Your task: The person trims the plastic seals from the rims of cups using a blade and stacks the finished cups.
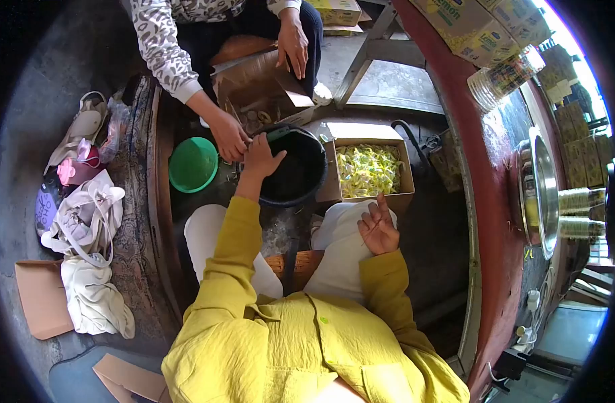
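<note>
My left hand (pixel 259 160) is at the left rim of a black bucket (pixel 294 200), its thumb spread over the opening; whether its fingers hold anything is hidden. Close beside it, a co-worker's hand (pixel 228 136) reaches to the same rim. My right hand (pixel 378 228) rests palm up above my right knee, index finger extended and the others curled, with nothing in it. Just beyond it stands an open cardboard box (pixel 407 176) full of small yellow wrapped pieces (pixel 369 171). The bucket's inside is dark.
A green basin (pixel 193 165) lies left of the bucket. The co-worker sits opposite, behind an open carton (pixel 254 84). Bags and cloths (pixel 86 215) lie at the left. A red-edged counter (pixel 499 269) with a metal tray (pixel 548 195) runs along the right.
</note>
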Demonstrator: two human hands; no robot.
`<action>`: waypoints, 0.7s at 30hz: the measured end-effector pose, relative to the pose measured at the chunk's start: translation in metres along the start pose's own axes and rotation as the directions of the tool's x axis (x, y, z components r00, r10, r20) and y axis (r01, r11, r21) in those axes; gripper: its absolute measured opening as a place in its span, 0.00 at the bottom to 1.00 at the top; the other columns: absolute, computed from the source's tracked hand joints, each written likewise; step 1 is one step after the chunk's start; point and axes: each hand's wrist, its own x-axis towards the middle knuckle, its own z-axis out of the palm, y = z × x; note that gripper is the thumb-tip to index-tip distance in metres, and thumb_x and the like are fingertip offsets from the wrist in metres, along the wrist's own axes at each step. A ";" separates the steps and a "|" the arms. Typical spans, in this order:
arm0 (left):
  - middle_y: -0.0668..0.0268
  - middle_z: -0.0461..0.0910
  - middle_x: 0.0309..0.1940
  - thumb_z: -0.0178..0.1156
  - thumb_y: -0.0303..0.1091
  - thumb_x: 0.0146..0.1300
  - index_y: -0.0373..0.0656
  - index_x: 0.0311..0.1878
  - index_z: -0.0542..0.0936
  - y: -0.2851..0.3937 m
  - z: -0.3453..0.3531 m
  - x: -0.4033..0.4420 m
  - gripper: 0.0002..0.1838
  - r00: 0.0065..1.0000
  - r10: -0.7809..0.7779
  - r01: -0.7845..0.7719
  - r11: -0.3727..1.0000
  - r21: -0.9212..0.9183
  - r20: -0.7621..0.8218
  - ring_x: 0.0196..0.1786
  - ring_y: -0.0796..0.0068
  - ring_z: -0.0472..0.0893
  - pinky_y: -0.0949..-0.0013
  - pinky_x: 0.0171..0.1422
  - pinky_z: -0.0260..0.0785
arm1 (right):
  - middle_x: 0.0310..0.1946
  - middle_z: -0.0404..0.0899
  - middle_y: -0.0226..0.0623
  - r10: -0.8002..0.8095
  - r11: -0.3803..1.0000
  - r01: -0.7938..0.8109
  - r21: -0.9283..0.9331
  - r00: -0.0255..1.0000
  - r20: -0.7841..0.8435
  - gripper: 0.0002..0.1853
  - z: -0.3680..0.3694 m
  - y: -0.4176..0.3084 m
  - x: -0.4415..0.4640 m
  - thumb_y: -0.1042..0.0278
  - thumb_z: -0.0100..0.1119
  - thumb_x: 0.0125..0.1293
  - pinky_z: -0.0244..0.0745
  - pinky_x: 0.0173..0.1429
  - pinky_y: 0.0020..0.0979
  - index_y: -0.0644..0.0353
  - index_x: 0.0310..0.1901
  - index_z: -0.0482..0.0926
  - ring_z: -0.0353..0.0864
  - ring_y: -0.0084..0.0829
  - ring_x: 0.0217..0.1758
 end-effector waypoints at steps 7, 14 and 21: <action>0.42 0.56 0.58 0.61 0.45 0.51 0.31 0.56 0.57 -0.016 0.018 -0.045 0.37 0.954 0.129 -0.145 0.989 -0.038 -0.272 0.62 0.43 0.57 0.54 0.64 0.52 | 0.30 0.63 0.27 0.029 0.997 -0.032 -0.072 0.999 -0.045 0.29 0.006 0.013 0.006 0.77 0.55 0.54 0.62 0.40 0.25 0.53 0.59 0.60 0.64 0.23 0.33; 0.47 0.56 0.59 0.66 0.42 0.43 0.35 0.54 0.59 -0.026 -0.012 -0.062 0.38 0.997 -0.075 0.072 0.966 0.248 0.002 0.65 0.45 0.52 0.53 0.63 0.55 | 0.30 0.63 0.26 0.039 0.997 -0.042 -0.071 0.999 -0.038 0.29 0.009 0.015 0.008 0.77 0.55 0.54 0.61 0.40 0.25 0.53 0.58 0.61 0.64 0.22 0.33; 0.51 0.51 0.62 0.64 0.37 0.41 0.40 0.58 0.59 -0.039 -0.043 -0.055 0.39 0.979 -0.175 0.117 0.905 0.409 0.108 0.67 0.44 0.43 0.40 0.64 0.45 | 0.32 0.63 0.27 0.032 0.997 -0.036 -0.066 0.998 -0.053 0.29 0.010 0.014 0.005 0.79 0.54 0.54 0.61 0.40 0.26 0.52 0.58 0.61 0.65 0.23 0.34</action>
